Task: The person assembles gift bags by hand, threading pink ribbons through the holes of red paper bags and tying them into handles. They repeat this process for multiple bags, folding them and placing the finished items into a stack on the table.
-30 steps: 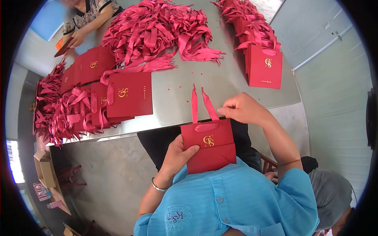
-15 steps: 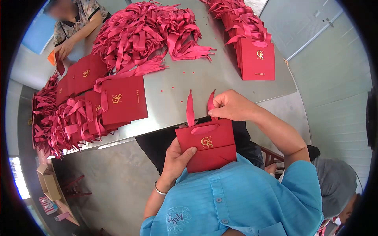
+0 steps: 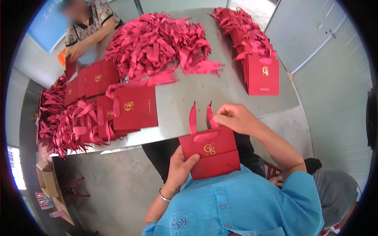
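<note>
A red paper gift bag (image 3: 212, 165) with a gold logo is in front of my chest, tilted toward me. My left hand (image 3: 182, 167) grips its left side, thumb on the front and fingers behind, out of sight. A pink ribbon handle loops across the bag's front. Two ribbon ends, a left one (image 3: 193, 120) and a right one (image 3: 211, 116), stand up above its top edge. With fingers closed in a pinch, my right hand (image 3: 234, 118) is at the edge of the right ribbon end.
Loose pink ribbons (image 3: 157, 47) are heaped on the metal table (image 3: 189, 92). Finished-looking red bags (image 3: 136, 108) lie at the left, and a row of bags (image 3: 263, 78) stands at the right. Across the table sits another person (image 3: 92, 29). A cardboard box (image 3: 48, 179) is at lower left.
The table and everything on it appear lower in view as the camera tilts. My right hand has shifted slightly rightward to the edge of the ribbon end. My left hand keeps its grip.
</note>
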Demonstrator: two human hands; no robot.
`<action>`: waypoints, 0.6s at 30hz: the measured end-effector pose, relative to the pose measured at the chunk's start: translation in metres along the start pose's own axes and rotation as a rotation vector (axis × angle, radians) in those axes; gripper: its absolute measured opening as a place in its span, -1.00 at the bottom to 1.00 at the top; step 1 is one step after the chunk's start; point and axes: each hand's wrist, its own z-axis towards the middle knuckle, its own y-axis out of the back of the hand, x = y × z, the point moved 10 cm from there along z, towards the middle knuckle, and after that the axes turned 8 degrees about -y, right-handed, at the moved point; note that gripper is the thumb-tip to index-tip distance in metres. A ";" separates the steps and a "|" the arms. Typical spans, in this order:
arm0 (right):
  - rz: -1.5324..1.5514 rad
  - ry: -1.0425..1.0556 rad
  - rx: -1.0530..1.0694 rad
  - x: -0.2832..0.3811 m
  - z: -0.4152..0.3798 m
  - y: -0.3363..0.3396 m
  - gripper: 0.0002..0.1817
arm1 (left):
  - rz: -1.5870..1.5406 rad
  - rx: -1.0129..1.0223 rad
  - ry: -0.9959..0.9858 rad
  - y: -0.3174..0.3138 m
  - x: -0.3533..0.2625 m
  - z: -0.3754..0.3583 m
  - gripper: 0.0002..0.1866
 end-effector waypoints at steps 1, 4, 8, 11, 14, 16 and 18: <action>0.068 0.008 -0.011 0.001 -0.004 0.003 -0.66 | -0.055 -0.012 -0.011 -0.001 -0.003 0.001 -0.57; 0.273 -0.044 0.082 -0.008 -0.014 -0.009 -0.68 | -0.140 -0.043 -0.026 -0.003 -0.010 0.005 -0.59; 0.338 -0.024 0.137 -0.012 -0.018 -0.018 -0.73 | -0.040 -0.044 -0.029 -0.003 -0.009 0.010 -0.63; 0.397 0.027 0.075 -0.009 -0.020 -0.011 -0.77 | -0.037 -0.049 -0.050 0.003 -0.009 0.015 -0.61; 0.317 0.210 -0.103 0.024 -0.032 0.013 -0.77 | 0.118 -0.158 -0.189 0.016 -0.030 0.019 -0.49; 0.227 0.415 -0.232 0.058 -0.049 0.027 -0.69 | 0.224 -0.134 -0.248 0.008 -0.045 0.018 -0.45; 0.159 0.461 -0.266 0.077 -0.056 0.020 -0.64 | 0.411 -0.086 -0.286 -0.007 -0.063 0.017 -0.28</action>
